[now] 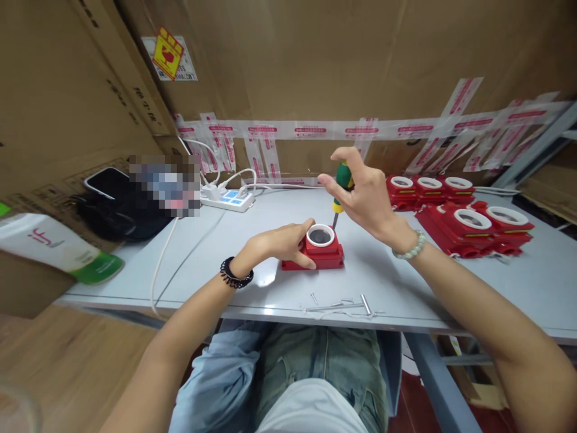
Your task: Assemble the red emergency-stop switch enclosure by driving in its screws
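Observation:
A red box (332, 260) with a round, white-rimmed window on top sits on the table in front of me. My left hand (282, 243) grips its left side, thumb at the front and fingers behind. In my right hand (367, 195) is a screwdriver (344, 175) with a green and yellow handle, held nearly upright. Its shaft points down to the box's back right corner; the tip is hidden behind the box. Thumb and index finger of this hand are spread around the handle. Nearer the table edge lie a small screw (314, 298) and a T-shaped metal rod (366, 305).
Several more red boxes (451, 231) stand at the right. On the left are a white power strip (229, 199) with plugs and cables, a phone (107, 182) on a black bag (103, 216), and a white-green tube (58, 246). Cardboard (288, 66) walls the back.

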`<move>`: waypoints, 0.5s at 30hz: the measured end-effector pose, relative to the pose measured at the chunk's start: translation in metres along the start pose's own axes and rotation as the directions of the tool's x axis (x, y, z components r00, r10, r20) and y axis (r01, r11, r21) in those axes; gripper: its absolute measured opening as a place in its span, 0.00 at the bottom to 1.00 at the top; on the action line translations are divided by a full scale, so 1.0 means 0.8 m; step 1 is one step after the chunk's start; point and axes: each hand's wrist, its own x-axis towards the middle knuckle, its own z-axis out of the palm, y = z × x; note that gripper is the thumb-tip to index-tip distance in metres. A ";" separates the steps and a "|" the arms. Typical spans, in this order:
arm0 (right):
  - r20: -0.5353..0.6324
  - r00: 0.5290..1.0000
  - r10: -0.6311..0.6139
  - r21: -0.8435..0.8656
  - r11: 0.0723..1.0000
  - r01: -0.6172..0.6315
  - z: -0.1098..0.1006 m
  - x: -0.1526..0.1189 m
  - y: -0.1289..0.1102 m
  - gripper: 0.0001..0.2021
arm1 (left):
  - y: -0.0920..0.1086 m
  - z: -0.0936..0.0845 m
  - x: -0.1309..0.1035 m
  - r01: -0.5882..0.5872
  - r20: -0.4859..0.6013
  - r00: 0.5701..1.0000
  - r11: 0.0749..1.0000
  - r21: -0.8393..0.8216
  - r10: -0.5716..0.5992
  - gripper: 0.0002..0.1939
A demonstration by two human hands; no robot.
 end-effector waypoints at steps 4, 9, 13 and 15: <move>0.167 0.986 -0.005 0.081 0.997 -0.009 -0.011 0.002 -0.006 0.15 | 0.000 0.000 0.000 -0.003 -0.006 1.000 1.000 -0.002 0.003 0.30; 0.256 0.966 -0.035 0.184 0.983 -0.013 -0.023 0.007 -0.008 0.13 | 0.002 0.000 0.000 -0.004 0.000 1.000 1.000 -0.012 0.004 0.28; 0.062 0.998 -0.014 -0.067 0.998 0.018 -0.014 0.008 -0.001 0.10 | 0.003 0.000 -0.001 0.014 0.004 1.000 1.000 -0.004 -0.014 0.29; 0.016 1.000 -0.014 -0.160 0.987 0.017 -0.011 0.008 0.001 0.11 | 0.002 0.000 -0.001 0.014 0.001 1.000 1.000 0.003 -0.014 0.30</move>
